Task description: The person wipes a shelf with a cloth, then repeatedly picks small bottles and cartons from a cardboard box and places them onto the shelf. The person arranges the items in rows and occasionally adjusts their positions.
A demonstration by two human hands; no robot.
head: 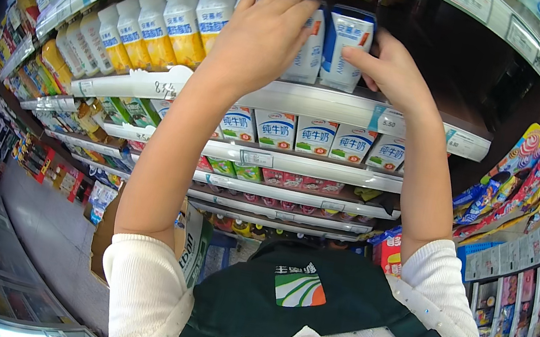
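At the shelf's front edge, my right hand point(394, 69) has its thumb on the face of a blue-and-white drink carton point(348, 37) and its fingers along the carton's right side. Close beside it stands a second carton point(308, 60), partly covered by my left hand point(268, 37). The left fingers curl at that carton's upper left; their grip is hidden. Left of this hand runs a row of white-capped yogurt drink bottles point(182, 20) with yellow lower halves. Both cartons stand upright on the shelf behind its white price rail point(323, 103).
Milk cartons point(316, 136) line the shelf below. Overhead is another shelf's price rail point(464, 0). Bagged snacks point(520, 178) hang at the right. An opened cardboard box point(102, 242) stands low at the left, near a glass-fronted cooler point(15, 281).
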